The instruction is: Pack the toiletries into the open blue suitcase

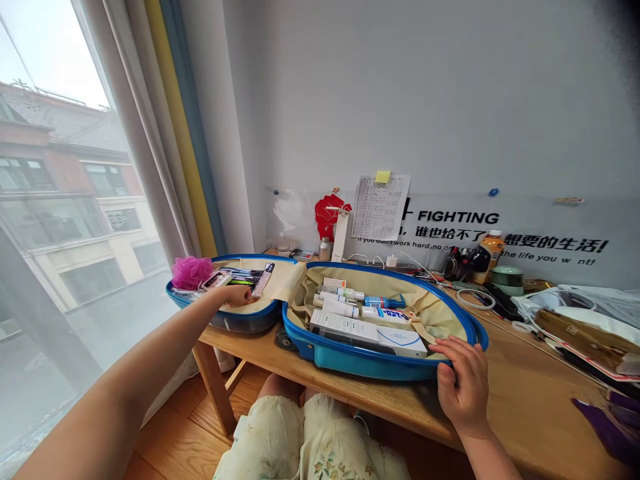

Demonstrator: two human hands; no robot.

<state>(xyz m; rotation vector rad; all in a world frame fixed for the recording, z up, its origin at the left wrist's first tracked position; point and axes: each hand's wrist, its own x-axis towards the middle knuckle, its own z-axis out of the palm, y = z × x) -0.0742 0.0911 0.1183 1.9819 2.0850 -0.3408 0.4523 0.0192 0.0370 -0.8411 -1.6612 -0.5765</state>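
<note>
Indoors, a seemingly wooden table (525, 400) bears the open suitcase (360, 363).

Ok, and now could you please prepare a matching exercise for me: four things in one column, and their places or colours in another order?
1. left hand
2. right hand
3. mesh puff
4. sticky note

A. yellow, on the paper sheet at the wall
B. on the rim of the right half of the suitcase
C. bright pink and ruffled
D. in the left half of the suitcase, near a phone

Pairs: 1-D, 2-B, 3-C, 4-A
</note>
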